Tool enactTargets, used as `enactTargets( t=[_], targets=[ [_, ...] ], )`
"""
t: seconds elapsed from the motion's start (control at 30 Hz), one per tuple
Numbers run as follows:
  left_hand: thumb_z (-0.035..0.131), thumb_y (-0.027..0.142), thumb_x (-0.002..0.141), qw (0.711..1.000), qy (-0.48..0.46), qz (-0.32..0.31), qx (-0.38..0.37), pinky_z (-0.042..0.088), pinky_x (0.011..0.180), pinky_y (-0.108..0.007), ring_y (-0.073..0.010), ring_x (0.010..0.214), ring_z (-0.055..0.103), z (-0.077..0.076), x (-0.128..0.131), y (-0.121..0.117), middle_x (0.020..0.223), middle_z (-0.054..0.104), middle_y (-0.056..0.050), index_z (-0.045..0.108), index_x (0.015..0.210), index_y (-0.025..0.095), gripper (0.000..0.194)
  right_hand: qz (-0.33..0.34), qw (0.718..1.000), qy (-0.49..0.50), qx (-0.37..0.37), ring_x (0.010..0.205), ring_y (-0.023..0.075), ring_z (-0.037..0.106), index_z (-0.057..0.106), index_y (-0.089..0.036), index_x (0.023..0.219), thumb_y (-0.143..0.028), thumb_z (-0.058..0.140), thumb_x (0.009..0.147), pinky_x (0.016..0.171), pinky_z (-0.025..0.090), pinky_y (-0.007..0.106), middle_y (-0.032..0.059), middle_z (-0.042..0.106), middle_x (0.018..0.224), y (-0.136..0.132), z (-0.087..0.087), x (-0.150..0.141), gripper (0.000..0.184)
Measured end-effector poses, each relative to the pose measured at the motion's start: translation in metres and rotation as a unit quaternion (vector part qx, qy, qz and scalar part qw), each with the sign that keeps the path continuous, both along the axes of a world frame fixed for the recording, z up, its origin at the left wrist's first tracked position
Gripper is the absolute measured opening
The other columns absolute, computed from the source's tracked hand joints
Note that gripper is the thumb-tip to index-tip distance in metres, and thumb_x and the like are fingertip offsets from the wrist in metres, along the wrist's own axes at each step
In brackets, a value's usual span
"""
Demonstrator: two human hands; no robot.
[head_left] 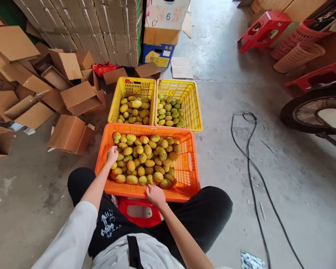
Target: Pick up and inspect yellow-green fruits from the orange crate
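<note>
An orange plastic crate (100,160) stands in front of me between my knees, holding many oval yellow-green fruits (140,149) heaped from its left wall to right of the middle. My left hand (112,154) is over the crate's left side, at the edge of the heap. Its fingers are curled, and what they hold, if anything, is hidden. At the near side, my right hand (156,195) is closed over the crate's rim, beside the front row of fruits. Under the crate a red stool (140,220) shows in part.
Behind the orange crate stand a left yellow crate (114,101) and a right yellow crate (192,104), both with similar fruits. Open cardboard boxes (81,97) lie heaped at left. A black cable (249,160) crosses the floor at right, near a wheel (310,112) and a red stool (264,31).
</note>
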State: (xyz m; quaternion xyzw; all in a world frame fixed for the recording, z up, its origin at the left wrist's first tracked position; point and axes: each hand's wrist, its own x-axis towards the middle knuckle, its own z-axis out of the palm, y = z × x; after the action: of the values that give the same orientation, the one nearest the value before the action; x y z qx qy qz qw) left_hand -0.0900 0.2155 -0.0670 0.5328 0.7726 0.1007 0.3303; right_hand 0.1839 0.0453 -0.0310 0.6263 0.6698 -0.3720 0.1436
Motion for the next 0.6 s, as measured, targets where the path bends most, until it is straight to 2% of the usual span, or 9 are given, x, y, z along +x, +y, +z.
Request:
enactTargets(
  t=[0.13,0.23,0.33,0.43,0.53,0.6],
  targets=[
    [0.067,0.008,0.068,0.990,0.040,-0.097,-0.090,0.045,0.115,-0.050,-0.0387,0.135,0.061,-0.025,-0.001,0.003,0.138,0.068,-0.024,0.064,0.129,0.012,0.061,-0.008,1.000,0.002,-0.001,0.104,0.0262,0.077,0.076,-0.015,0.110,-0.029,0.042,0.105,0.084,0.049,0.031,0.0148,0.082,0.108,-0.001,-0.010,0.000,0.038],
    [0.071,0.004,0.061,0.977,0.068,-0.153,-0.132,0.039,0.119,-0.049,-0.0388,0.144,0.053,-0.044,0.002,0.004,0.146,0.063,-0.023,0.064,0.129,0.016,0.070,-0.035,0.998,0.009,0.046,0.098,0.0255,0.077,0.076,-0.017,0.106,-0.030,0.043,0.104,0.082,0.049,0.031,0.0143,0.082,0.103,-0.008,-0.018,0.001,0.036],
    [0.073,0.009,0.066,0.964,0.093,-0.184,-0.166,0.038,0.119,-0.048,-0.0359,0.148,0.048,-0.065,0.003,0.005,0.153,0.058,-0.019,0.063,0.132,0.023,0.068,-0.043,0.996,0.022,0.077,0.093,0.0261,0.077,0.077,-0.019,0.098,-0.029,0.045,0.102,0.081,0.049,0.032,0.0135,0.081,0.096,-0.017,-0.026,0.004,0.033],
    [0.077,0.019,0.071,0.952,0.130,-0.189,-0.204,0.042,0.112,-0.055,-0.0418,0.145,0.047,-0.081,0.002,0.008,0.154,0.056,-0.021,0.060,0.137,0.025,0.068,-0.042,0.995,0.026,0.082,0.088,0.0267,0.076,0.075,-0.020,0.093,-0.029,0.047,0.100,0.079,0.048,0.033,0.0128,0.079,0.089,-0.020,-0.029,0.006,0.030],
    [0.080,0.024,0.072,0.939,0.169,-0.191,-0.232,0.044,0.105,-0.059,-0.0484,0.138,0.052,-0.087,0.005,0.012,0.150,0.056,-0.026,0.059,0.137,0.022,0.069,-0.039,0.996,0.026,0.078,0.088,0.0267,0.075,0.074,-0.021,0.091,-0.028,0.047,0.100,0.080,0.047,0.034,0.0123,0.079,0.088,-0.020,-0.027,0.005,0.030],
    [0.079,0.024,0.074,0.933,0.190,-0.197,-0.234,0.044,0.104,-0.060,-0.0500,0.134,0.054,-0.085,0.008,0.013,0.146,0.058,-0.029,0.058,0.138,0.018,0.068,-0.035,0.996,0.024,0.072,0.088,0.0270,0.075,0.074,-0.020,0.091,-0.027,0.047,0.100,0.080,0.046,0.034,0.0126,0.078,0.088,-0.019,-0.025,0.004,0.030]
  ],
)
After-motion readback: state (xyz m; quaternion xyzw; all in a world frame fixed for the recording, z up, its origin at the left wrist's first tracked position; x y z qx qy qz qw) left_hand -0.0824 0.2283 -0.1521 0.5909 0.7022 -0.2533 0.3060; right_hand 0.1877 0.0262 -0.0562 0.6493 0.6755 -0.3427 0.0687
